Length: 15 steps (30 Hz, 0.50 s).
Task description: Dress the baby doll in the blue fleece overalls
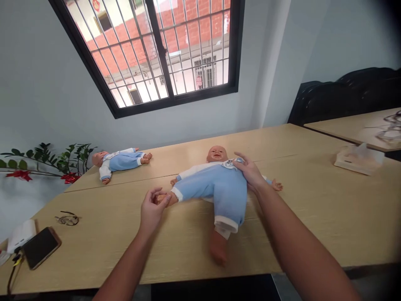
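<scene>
A baby doll (pixel 230 192) in a light blue and white outfit lies face up on the table, its head away from me and its legs toward me. My left hand (pixel 153 205) is closed around the doll's foot at the left, with that leg stretched sideways. At the doll's upper body, my right hand (pixel 249 170) grips its side; the thumb lies by the bib (pixel 229 164) and the forefinger extends, while the other fingers are partly hidden. The doll's other leg points down toward the table's near edge, its bare foot (pixel 218 248) slightly blurred.
Another similar doll (pixel 123 160) lies at the back left of the table (pixel 125 234). Glasses (pixel 68 218), a phone (pixel 41 247) and a white device (pixel 22 235) with a cable are on the left. A tissue pack (pixel 359 159) sits at right. A plant (pixel 69 161) stands beyond the left edge.
</scene>
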Each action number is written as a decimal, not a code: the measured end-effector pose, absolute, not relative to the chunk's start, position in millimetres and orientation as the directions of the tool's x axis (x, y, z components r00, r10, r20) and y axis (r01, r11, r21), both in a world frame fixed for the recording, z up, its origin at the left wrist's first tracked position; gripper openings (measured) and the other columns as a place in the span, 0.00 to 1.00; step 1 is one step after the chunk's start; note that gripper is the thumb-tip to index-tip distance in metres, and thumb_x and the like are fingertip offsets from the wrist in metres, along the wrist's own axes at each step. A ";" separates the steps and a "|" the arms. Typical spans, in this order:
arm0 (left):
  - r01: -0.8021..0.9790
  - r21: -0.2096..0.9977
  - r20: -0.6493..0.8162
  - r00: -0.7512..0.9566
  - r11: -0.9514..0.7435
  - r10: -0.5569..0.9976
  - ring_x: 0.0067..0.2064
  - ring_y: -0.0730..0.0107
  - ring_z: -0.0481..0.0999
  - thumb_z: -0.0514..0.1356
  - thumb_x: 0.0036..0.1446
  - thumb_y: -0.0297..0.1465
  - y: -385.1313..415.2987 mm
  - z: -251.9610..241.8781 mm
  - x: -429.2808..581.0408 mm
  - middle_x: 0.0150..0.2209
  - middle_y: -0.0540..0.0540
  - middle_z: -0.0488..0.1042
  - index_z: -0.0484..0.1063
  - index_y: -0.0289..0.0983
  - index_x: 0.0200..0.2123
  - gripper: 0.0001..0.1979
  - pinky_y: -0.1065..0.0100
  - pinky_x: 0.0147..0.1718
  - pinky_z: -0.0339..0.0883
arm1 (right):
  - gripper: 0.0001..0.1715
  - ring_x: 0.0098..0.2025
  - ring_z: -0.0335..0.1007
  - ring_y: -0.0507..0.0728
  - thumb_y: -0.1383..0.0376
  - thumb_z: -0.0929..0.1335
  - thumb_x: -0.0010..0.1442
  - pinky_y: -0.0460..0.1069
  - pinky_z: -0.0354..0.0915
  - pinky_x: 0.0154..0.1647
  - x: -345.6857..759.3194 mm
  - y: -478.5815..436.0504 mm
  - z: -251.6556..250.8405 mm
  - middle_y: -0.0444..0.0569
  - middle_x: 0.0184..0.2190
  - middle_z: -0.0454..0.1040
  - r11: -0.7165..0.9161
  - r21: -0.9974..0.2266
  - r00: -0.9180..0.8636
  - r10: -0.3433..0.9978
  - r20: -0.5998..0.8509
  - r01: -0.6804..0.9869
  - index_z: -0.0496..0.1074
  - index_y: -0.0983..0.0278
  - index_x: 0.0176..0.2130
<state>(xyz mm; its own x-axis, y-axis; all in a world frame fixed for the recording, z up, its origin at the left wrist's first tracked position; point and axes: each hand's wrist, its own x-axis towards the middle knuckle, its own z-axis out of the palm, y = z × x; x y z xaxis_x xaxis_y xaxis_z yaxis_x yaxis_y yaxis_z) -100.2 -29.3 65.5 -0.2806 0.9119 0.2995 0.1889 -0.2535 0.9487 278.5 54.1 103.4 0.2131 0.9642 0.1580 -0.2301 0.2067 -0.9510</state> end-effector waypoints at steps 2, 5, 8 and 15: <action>0.199 0.946 0.305 -0.289 -0.254 0.908 0.39 0.66 0.80 0.74 0.47 0.43 -35.2 65.9 -96.9 0.39 0.44 0.79 0.71 0.36 0.47 0.29 0.66 0.40 0.74 | 0.41 0.34 0.75 0.54 0.55 0.80 0.45 0.47 0.71 0.35 277.4 59.6 96.5 0.41 0.34 0.77 0.244 -0.943 0.292 0.941 0.173 -0.227 0.73 0.57 0.56; 0.219 0.947 0.290 -0.277 -0.234 0.916 0.37 0.66 0.79 0.73 0.48 0.44 -49.5 62.3 -93.9 0.36 0.46 0.78 0.73 0.36 0.44 0.25 0.67 0.37 0.74 | 0.38 0.36 0.76 0.55 0.50 0.78 0.48 0.49 0.72 0.38 272.2 56.2 97.6 0.42 0.36 0.79 0.262 -0.937 0.280 0.940 0.194 -0.232 0.73 0.57 0.55; 0.222 0.957 0.229 -0.196 -0.184 0.953 0.38 0.63 0.79 0.72 0.51 0.45 -69.4 52.1 -92.2 0.36 0.45 0.79 0.76 0.36 0.42 0.22 0.65 0.37 0.74 | 0.28 0.43 0.77 0.60 0.46 0.75 0.54 0.53 0.72 0.47 269.6 44.8 108.0 0.47 0.41 0.82 0.207 -0.975 0.006 0.978 0.207 -0.080 0.78 0.58 0.50; 0.401 0.897 0.218 -0.031 -0.187 0.975 0.39 0.60 0.77 0.69 0.55 0.38 -108.9 35.7 -82.3 0.38 0.45 0.78 0.77 0.39 0.55 0.24 0.61 0.42 0.72 | 0.22 0.44 0.78 0.65 0.48 0.74 0.56 0.57 0.72 0.49 268.2 36.0 118.0 0.51 0.40 0.84 0.104 -0.991 -0.127 0.988 0.092 0.087 0.81 0.62 0.38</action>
<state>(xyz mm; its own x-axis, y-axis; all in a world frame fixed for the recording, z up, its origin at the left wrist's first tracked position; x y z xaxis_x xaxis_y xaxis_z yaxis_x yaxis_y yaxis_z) -82.3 -108.9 35.7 -0.0315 0.9755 0.2178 0.4012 -0.1873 0.8967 268.2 36.0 118.0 -0.1271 0.9876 0.0923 0.0869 0.1038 -0.9908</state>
